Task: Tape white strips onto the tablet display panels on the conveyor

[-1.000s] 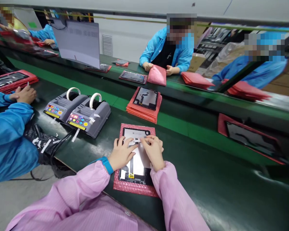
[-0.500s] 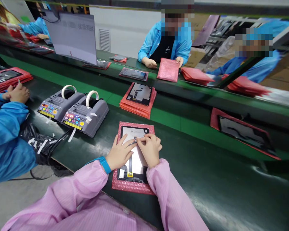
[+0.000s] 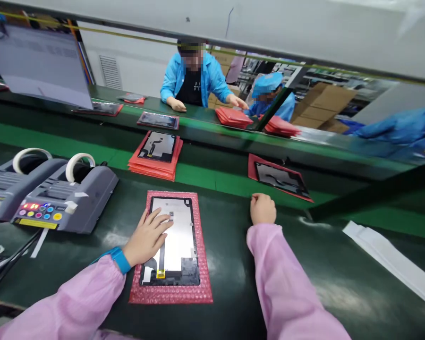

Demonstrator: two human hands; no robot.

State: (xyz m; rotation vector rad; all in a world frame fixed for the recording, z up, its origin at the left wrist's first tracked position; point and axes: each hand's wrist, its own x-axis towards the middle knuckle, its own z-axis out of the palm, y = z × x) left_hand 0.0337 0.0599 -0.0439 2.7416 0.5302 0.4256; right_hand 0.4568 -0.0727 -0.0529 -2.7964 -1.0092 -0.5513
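A tablet screen panel (image 3: 179, 236), its silvery back facing up with a black border, lies on a red bubble-wrap pouch (image 3: 204, 288) on the dark green bench. Across the panel's left side my left hand (image 3: 148, 237) rests with fingers spread, the fingertips near a small part on a flex strip. My right hand (image 3: 263, 209) is off to the right of the pouch, above the bench, its fingers curled in. Whatever those fingers hold, if anything, is hidden from the camera.
Two grey tape dispensers (image 3: 71, 198) stand at left. Beyond the pouch, a stack of red pouches (image 3: 154, 171) carries another panel; one more panel (image 3: 281, 179) lies at right. White strips (image 3: 386, 255) lie on the right. Co-workers in blue (image 3: 212, 78) sit across the bench.
My right hand has left the panel and moved right, away from the pouch. My left hand stays on the panel. The view has swung to the right.
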